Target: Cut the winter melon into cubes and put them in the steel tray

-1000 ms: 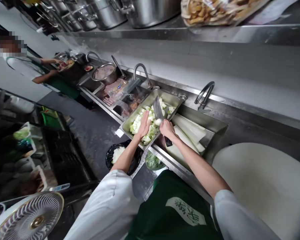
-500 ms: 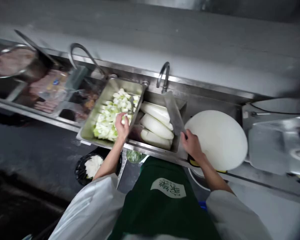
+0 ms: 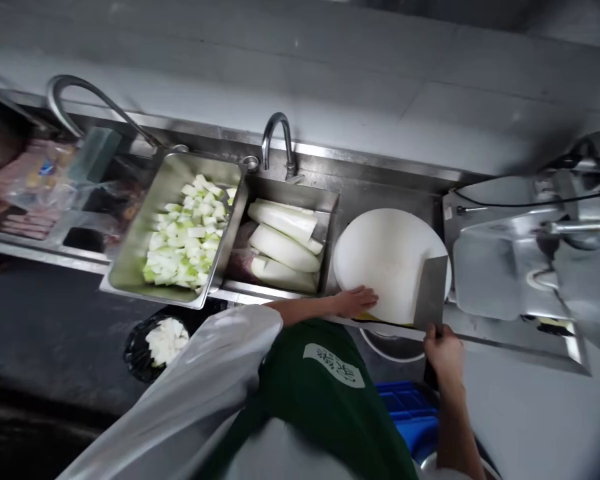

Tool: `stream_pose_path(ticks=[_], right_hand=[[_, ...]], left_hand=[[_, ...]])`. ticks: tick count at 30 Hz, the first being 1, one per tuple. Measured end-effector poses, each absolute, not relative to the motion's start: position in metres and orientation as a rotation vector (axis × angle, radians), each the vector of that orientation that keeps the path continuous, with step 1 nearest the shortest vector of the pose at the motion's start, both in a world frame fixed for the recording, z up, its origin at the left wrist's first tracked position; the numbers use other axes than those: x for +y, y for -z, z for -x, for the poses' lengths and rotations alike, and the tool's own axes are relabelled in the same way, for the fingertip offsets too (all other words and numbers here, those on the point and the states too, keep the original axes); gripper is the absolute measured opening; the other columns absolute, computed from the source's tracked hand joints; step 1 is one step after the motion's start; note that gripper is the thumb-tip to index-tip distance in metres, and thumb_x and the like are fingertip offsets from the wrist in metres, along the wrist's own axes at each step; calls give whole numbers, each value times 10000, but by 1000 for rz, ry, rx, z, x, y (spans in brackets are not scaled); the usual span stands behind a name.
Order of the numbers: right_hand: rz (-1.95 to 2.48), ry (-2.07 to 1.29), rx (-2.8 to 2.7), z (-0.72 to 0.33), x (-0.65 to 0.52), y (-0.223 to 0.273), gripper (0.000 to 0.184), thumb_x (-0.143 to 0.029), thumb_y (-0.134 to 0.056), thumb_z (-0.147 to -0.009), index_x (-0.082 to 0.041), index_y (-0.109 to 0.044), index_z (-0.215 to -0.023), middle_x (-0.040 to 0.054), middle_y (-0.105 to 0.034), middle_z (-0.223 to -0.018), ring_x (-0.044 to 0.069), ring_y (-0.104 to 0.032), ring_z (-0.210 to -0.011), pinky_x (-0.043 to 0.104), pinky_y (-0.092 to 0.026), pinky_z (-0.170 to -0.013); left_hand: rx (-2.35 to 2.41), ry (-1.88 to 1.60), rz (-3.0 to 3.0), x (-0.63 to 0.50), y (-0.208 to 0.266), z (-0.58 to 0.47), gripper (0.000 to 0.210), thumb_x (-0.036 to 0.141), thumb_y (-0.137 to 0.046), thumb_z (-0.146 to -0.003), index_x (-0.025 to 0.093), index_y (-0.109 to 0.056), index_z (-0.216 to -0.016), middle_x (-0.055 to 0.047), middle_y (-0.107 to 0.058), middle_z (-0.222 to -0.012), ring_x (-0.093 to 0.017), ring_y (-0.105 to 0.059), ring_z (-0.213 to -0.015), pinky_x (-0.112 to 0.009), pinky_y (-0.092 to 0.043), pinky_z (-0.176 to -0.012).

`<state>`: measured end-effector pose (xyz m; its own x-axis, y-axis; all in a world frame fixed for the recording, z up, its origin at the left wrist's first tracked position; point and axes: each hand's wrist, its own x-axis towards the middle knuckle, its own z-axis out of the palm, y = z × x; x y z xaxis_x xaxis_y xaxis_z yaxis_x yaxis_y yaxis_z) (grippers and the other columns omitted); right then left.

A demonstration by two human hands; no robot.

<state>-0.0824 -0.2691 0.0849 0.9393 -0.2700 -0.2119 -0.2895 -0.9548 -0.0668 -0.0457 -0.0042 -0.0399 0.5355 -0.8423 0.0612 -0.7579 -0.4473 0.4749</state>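
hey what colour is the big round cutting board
White; the round cutting board shows best in the current head view.

left hand (image 3: 356, 302) flat, right hand (image 3: 445, 352) clenched

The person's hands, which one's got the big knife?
The right hand: it's wrapped round the handle of the cleaver. The left hand has no knife; it's at the near edge of the round white board.
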Motion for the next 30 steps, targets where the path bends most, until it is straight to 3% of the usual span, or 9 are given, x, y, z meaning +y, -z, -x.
stream_pose_path(ticks=[4, 9, 14, 17, 20, 22, 24, 28, 30], right_hand=[[2921, -328, 453, 73, -269, -70, 306, -338, -497, -922, -125, -716, -940, 104, -639, -663, 229, -563, -631, 311, -343, -615], [2887, -390, 350, 36, -243, -65, 330, -371, -477, -926, -159, -727, -963, 100, -643, -633, 261, -607, -641, 326, -409, -621], [3031, -452, 68, 8, -216, -61, 331, -347, -468, -930, -146, -730, -929, 137, -671, -677, 264, -607, -614, 345, -413, -626], [3109, -470, 10, 0, -210, -51, 388, -355, -432, -939, -113, -731, -987, 160, -653, -653, 293, -594, -580, 370, -395, -591], [3132, -503, 17, -5, -207, -41, 464, -384, -406, -944, -69, -721, -1075, 180, -649, -659, 322, -596, -582, 385, -393, -568], [3140, -538, 10, -7, -205, -38, 493, -388, -399, -946, -49, -708, -1124, 193, -659, -690, 331, -608, -602, 388, -402, -572], [3144, -571, 4, -6, -202, -38, 485, -387, -408, -946, -57, -704, -1143, 192, -668, -716, 328, -618, -617, 383, -407, -573], [3151, -519, 30, 0, -194, -41, 426, -360, -439, -945, -68, -711, -1096, 196, -681, -753, 318, -635, -644, 371, -403, -580], [3159, -452, 29, 3, -189, -42, 392, -337, -450, -947, -74, -710, -1077, 192, -686, -754, 311, -636, -647, 363, -396, -582]], left_hand=[[-1388, 253, -2256, 20, 41, 43, 395, 83, -504, -915, 188, -719, -1229, -110, -624, -1404, -202, -531, -1366, -319, -367, -1206], [-1063, 324, -2184, 39, 43, 59, 313, 63, -539, -882, 204, -751, -1064, -89, -708, -1250, -188, -610, -1256, -295, -465, -1127], [597, -18, -2123, 128, 43, 166, 222, 254, -514, -947, 257, -735, -929, -42, -762, -1051, -201, -721, -1003, -360, -598, -915], [1191, -96, -2051, 208, 23, 273, 280, 382, -463, -973, 259, -701, -891, -55, -753, -955, -233, -729, -900, -397, -607, -832], [1690, -133, -1929, 275, -7, 372, 356, 493, -458, -971, 215, -663, -1057, -79, -727, -953, -255, -708, -940, -453, -580, -886], [1950, -110, -1831, 305, -20, 408, 475, 533, -579, -908, 158, -607, -1198, -129, -700, -1077, -293, -679, -1065, -478, -543, -958], [1942, -70, -1881, 318, -22, 406, 493, 504, -631, -879, 141, -603, -1211, -153, -674, -1163, -301, -655, -1133, -456, -520, -1009], [1071, 89, -2325, 297, 2, 301, 317, 327, -407, -998, 189, -675, -1094, -114, -703, -1128, -253, -666, -1084, -411, -528, -1007], [881, 161, -2351, 281, 20, 225, 275, 318, -462, -987, 219, -687, -1109, -88, -702, -1153, -230, -663, -1087, -360, -526, -1007]])
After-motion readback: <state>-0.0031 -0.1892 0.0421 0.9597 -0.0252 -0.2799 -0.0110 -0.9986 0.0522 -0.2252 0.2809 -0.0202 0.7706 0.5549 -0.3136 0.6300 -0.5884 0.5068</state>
